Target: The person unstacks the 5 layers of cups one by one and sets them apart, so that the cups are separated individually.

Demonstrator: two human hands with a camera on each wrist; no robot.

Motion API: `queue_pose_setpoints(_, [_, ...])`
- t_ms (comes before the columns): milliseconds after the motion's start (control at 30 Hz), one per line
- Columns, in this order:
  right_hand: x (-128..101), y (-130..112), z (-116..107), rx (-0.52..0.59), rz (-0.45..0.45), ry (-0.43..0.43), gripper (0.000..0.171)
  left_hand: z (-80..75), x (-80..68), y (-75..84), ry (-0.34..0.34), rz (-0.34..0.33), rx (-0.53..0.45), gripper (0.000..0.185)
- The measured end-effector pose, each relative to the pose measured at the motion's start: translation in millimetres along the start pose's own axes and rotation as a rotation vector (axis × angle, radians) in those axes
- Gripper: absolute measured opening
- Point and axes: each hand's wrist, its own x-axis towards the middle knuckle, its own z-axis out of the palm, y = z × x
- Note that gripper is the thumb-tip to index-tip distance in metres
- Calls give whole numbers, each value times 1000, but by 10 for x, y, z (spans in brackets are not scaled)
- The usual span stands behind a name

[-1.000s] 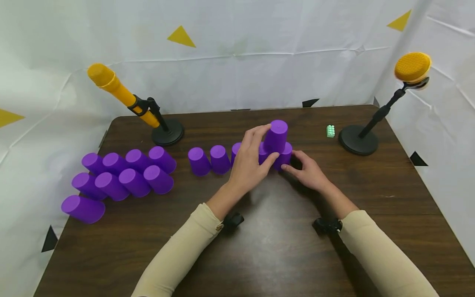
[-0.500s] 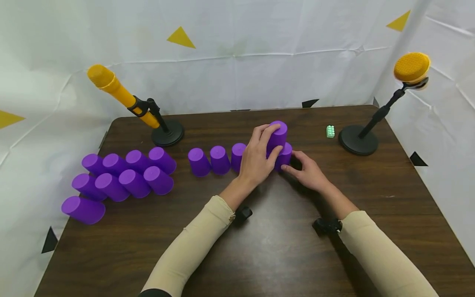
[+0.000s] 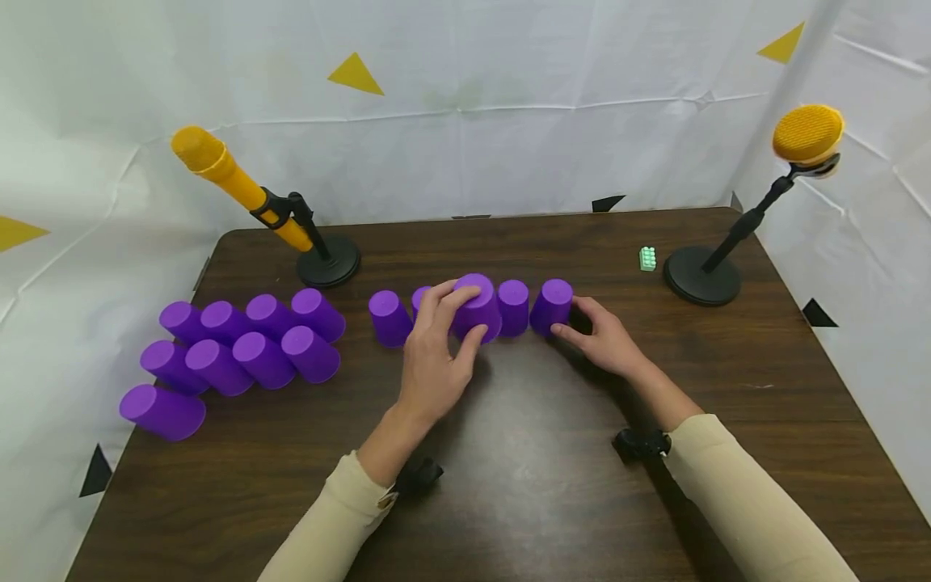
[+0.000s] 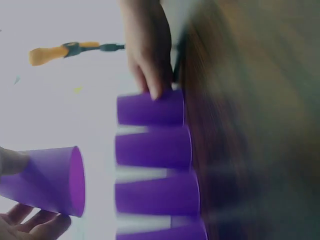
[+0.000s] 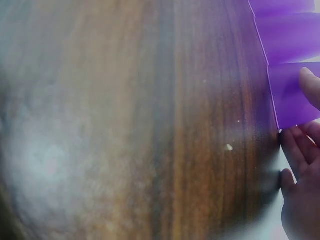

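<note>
I work over a dark wooden table [image 3: 524,485], with two yellow microphones on stands at its far corners, one on the left [image 3: 240,190] and one on the right [image 3: 807,133]. A cluster of purple cups [image 3: 240,347] sits at the left, one of them lying on its side. In the middle stands a row of upside-down cups [image 3: 513,305]. My left hand [image 3: 432,356] holds one cup [image 3: 476,305] just above the row's left part, fingers curled around its closed top and thumb on the near side; the left wrist view shows it clear of the cups below. My right hand [image 3: 607,339] rests at the row's right end, fingertips touching the end cup [image 3: 553,305], fingers loosely together. To set the held cup down well, I judge it should come straight down and level, without knocking its neighbours, while the right hand steadies the end. A small green brick [image 3: 647,257] lies near the right stand.
</note>
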Motion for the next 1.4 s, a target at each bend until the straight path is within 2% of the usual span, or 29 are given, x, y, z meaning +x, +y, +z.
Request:
queue_pose_setpoints(100, [5,5,8,-2,0,0,60,-373,-221,-9,26,-38,-17,45])
queue_pose_setpoints(200, [5,0,11,-3,-2,-3,61,-759,-430,7,106,-77,-30,46])
queue_pose_setpoints(300, [0,-6,4,0,1,-5,61,-1133,-595,72,258,-107,-2,45])
queue_pose_setpoints(400, [-6,-17,-3,4,2,-3,61,-1478,-760,79,413,-164,80,44])
queue_pose_setpoints(500, [-8,-26,-10,5,1,-3,61,-1766,-970,-98,508,-262,196,46])
queue_pose_setpoints(567, [-7,-26,-10,1,1,-3,61,-1928,-1117,-279,523,-339,316,49])
queue_pose_setpoints(633, [-8,-22,-9,-3,-3,1,61,-2052,-1236,-460,505,-406,426,50])
queue_pose_setpoints(733, [-11,-15,-4,-5,-11,10,60,-2164,-1337,-657,458,-474,555,50])
queue_pose_setpoints(867, [-18,-21,-1,0,-14,14,59,-2207,-1351,-780,398,-551,635,48])
queue_pose_setpoints(1000, [-17,-19,-8,-2,-4,10,60,-2211,-1324,-830,360,-616,651,46])
queue_pose_setpoints(1400, [-23,-40,-8,-12,-5,7,60,-2226,-1297,-937,333,-667,631,43])
